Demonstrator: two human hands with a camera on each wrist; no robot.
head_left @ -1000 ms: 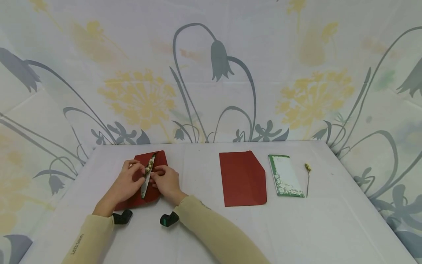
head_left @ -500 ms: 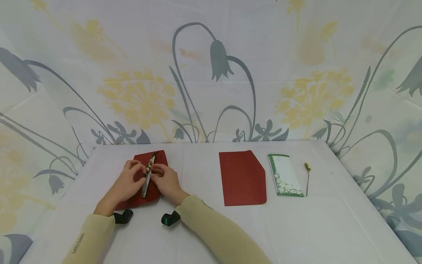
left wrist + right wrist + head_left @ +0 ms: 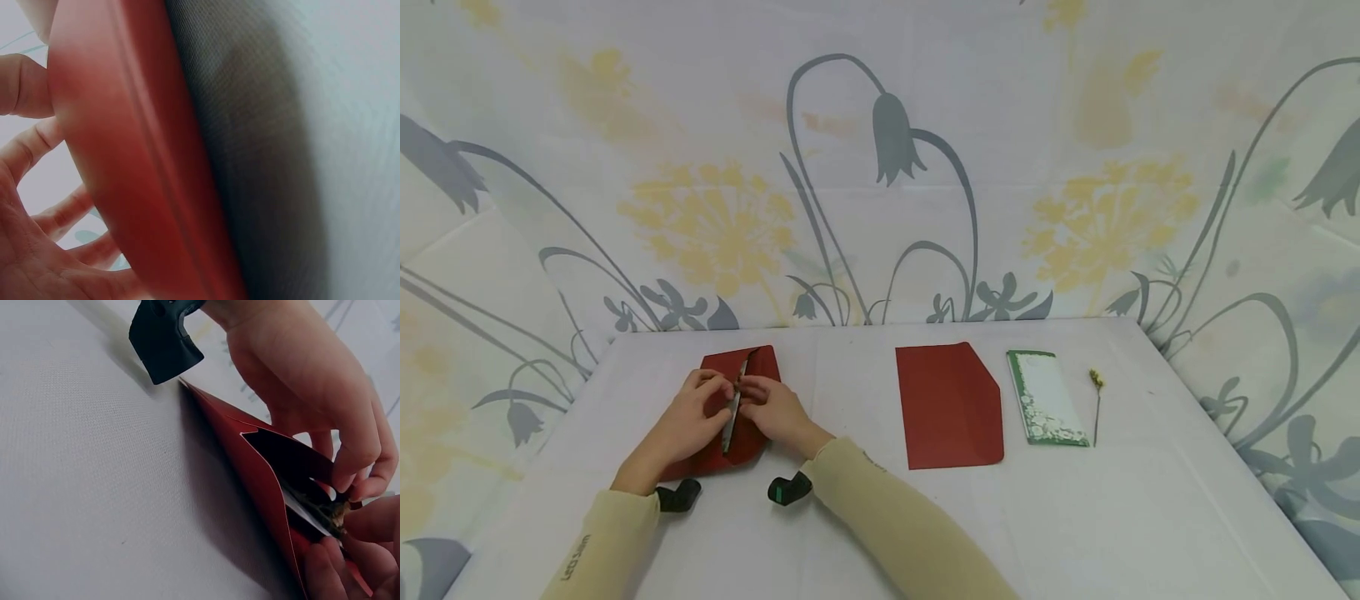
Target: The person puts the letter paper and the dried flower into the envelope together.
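A red envelope point(image 3: 757, 362) lies at the left of the table, its mouth spread apart between both hands. My left hand point(image 3: 688, 419) grips the left side of the mouth with thumb and fingers. Across from it, my right hand point(image 3: 781, 415) holds the other side, its fingertips nearly meeting the left ones. A white-and-green card point(image 3: 730, 432) sits edge-up inside the opening. In the right wrist view a small dried flower point(image 3: 338, 515) lies by the card, among the fingertips. Mostly the fingers hide it in the head view. The left wrist view shows the bulging envelope wall point(image 3: 134, 144) close up.
To the right lie a second red envelope point(image 3: 951, 408), a white card with a green floral border point(image 3: 1048, 400) and a single dried flower point(image 3: 1097, 400). A white cloth point(image 3: 857, 517) covers the table; a flower-printed curtain point(image 3: 850, 167) rises behind.
The dried flower and card show less in the envelope's mouth, which looks narrower. The right hand has shifted slightly; the left hand stays almost in place.
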